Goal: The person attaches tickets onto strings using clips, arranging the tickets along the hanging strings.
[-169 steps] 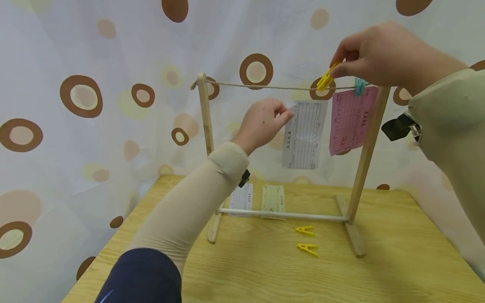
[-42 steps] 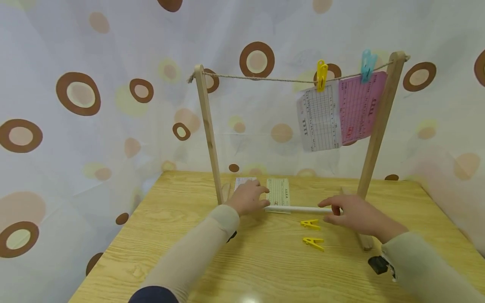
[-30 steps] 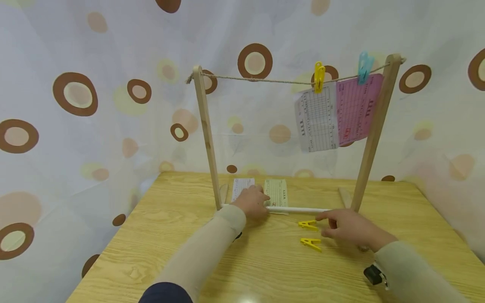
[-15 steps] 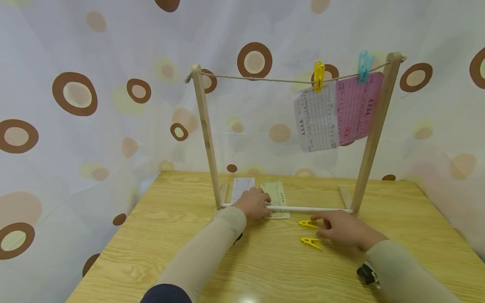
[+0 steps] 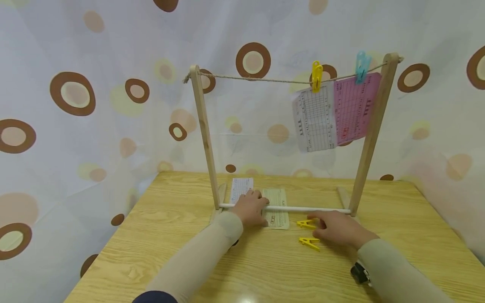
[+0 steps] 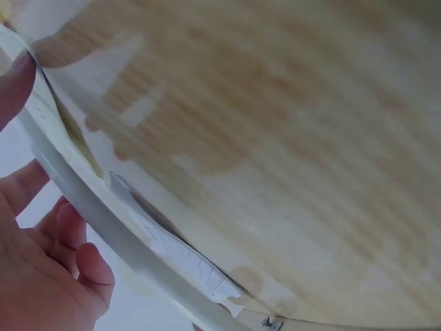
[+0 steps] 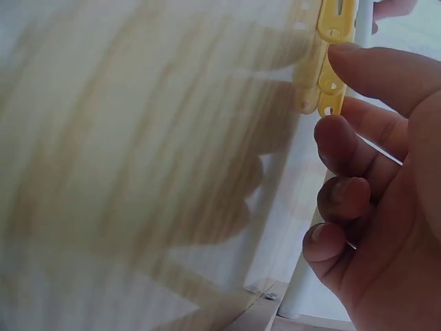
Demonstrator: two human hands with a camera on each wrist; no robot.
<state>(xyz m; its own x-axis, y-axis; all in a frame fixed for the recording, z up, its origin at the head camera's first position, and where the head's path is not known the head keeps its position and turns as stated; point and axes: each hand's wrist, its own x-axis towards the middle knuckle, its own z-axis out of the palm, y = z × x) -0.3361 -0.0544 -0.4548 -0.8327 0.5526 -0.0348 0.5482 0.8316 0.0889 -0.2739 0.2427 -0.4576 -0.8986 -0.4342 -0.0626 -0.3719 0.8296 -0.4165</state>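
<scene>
A pale green printed slip (image 5: 277, 210) lies on the table under the rack's white rod (image 5: 303, 208). My left hand (image 5: 250, 208) reaches over the rod at the slip's left side; in the left wrist view the thumb (image 6: 15, 86) meets the slip's edge and the other fingers are loosely bent. My right hand (image 5: 337, 227) is at the farther yellow clothespin (image 5: 304, 224), its thumb and index finger on either side of the handle end. The nearer yellow clothespin (image 5: 310, 243) lies just in front. A white slip (image 5: 241, 187) lies partly behind my left hand.
The wooden rack (image 5: 206, 139) stands on the table (image 5: 132, 261) with a string (image 5: 257, 79) across its top. From it hang a white slip (image 5: 316, 120) under a yellow clothespin (image 5: 316, 75) and a pink slip (image 5: 354, 111) under a blue clothespin (image 5: 362, 67).
The white slip was clipped up and both hands came down to the table. Lately the green slip slid toward the front under my left hand, and my right hand moved left to the clothespin.
</scene>
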